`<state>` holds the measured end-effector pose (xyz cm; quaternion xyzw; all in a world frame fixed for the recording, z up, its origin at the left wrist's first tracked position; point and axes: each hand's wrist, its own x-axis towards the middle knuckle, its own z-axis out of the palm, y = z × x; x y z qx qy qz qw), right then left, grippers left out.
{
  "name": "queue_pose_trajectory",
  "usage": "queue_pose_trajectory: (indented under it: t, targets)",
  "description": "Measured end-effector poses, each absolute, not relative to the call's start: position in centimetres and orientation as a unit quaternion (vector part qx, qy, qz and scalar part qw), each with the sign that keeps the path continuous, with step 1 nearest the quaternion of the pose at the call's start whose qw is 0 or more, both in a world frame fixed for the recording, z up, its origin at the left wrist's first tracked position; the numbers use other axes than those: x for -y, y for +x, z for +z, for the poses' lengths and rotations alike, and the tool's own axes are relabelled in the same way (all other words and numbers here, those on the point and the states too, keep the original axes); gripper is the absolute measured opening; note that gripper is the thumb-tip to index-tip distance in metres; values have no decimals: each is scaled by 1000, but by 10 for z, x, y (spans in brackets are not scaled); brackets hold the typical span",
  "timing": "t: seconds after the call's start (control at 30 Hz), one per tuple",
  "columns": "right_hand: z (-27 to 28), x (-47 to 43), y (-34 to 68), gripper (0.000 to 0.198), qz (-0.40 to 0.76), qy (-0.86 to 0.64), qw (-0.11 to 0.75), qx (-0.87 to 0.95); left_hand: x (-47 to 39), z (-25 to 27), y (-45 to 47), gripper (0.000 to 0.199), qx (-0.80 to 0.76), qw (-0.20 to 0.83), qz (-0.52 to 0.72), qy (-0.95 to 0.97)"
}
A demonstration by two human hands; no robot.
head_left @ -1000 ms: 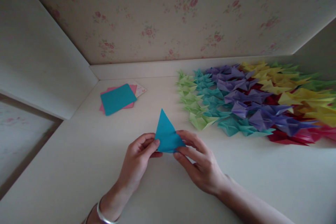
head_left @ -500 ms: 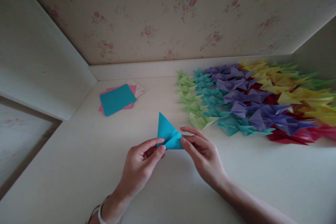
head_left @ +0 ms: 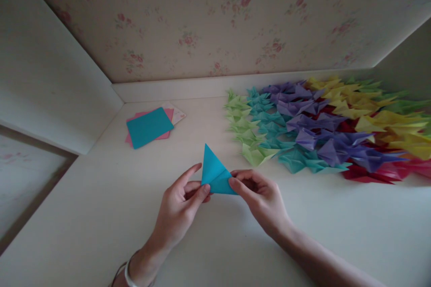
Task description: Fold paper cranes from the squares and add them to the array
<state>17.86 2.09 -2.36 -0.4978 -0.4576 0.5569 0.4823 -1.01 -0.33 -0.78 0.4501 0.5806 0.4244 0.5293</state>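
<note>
A bright blue sheet of origami paper [head_left: 214, 174], folded into a triangle, is held between both hands just over the white tabletop. One tip points up and away from me, and a crease line runs across its lower part. My left hand [head_left: 183, 204] pinches the lower left corner with the thumb on top, its index finger lifted off and stretched out beside the left edge. At the right corner my right hand [head_left: 259, 195] grips the paper, thumb in front and the other fingers curled behind it.
Folded paper cranes [head_left: 313, 125] in green, teal, purple, yellow and red lie in rows at the right. A teal sheet [head_left: 150, 128] rests on pink and white papers at the back left. Behind the table [head_left: 101, 215] rises a floral wall [head_left: 208, 31].
My left index finger has lifted off the paper. The raised fold in the lower part now lies flatter, and my right fingers have curled in at the right corner.
</note>
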Motion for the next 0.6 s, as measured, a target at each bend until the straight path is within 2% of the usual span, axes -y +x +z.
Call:
queue_pose_trajectory:
  t: [0.13, 0.2, 0.4, 0.6]
  targets:
    - [-25, -22, 176, 29, 579, -483, 504, 421, 2, -7, -9, 30, -582, 527, 422, 453]
    - [-25, -22, 175, 30, 579, -483, 502, 424, 1, -8, -9, 24, -578, 536, 414, 457]
    - [-25, -21, 176, 30, 576, -480, 501, 431, 1, -15, -10, 24, -569, 568, 361, 472]
    - [-26, -21, 176, 25, 581, -472, 503, 433, 2, -14, -11, 24, -576, 553, 358, 484]
